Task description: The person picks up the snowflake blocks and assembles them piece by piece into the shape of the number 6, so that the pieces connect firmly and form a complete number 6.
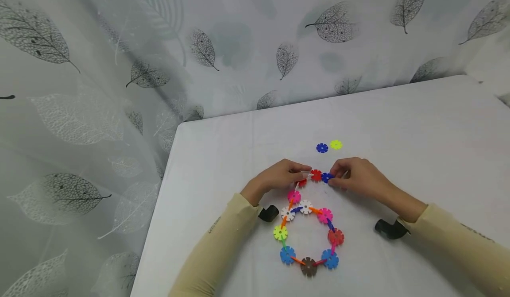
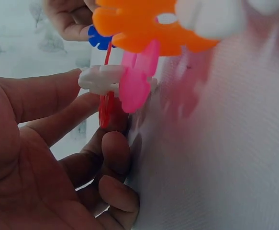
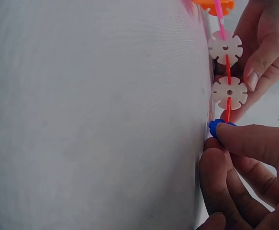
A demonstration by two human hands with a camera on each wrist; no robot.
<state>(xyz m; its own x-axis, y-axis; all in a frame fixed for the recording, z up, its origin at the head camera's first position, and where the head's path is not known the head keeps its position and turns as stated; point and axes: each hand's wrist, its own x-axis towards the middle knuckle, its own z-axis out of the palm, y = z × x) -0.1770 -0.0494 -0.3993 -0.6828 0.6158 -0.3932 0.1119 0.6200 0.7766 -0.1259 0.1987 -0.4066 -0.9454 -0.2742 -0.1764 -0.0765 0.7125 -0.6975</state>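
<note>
Notched plastic discs slot together into a closed ring, with a chain curving up from its upper left. At the chain's far end, my right hand (image 1: 356, 177) pinches a blue disc (image 3: 216, 127) between thumb and fingers. The blue disc meets a red disc (image 1: 316, 175). My left hand (image 1: 279, 176) holds the chain at a white disc (image 3: 229, 92) beside that red one, its thumb on the edge. Another red disc (image 1: 301, 183) and a pink disc (image 1: 294, 196) lead back to the ring. In the left wrist view, an orange disc (image 2: 134, 21) partly covers the chain.
Loose blue (image 1: 322, 148) and yellow (image 1: 336, 144) discs lie beyond the hands on the white-covered table (image 1: 215, 155). Nearer the body, the ring includes a brown disc (image 1: 308, 268) and a light blue disc (image 1: 287, 255). A leaf-patterned curtain (image 1: 239, 44) hangs behind and left.
</note>
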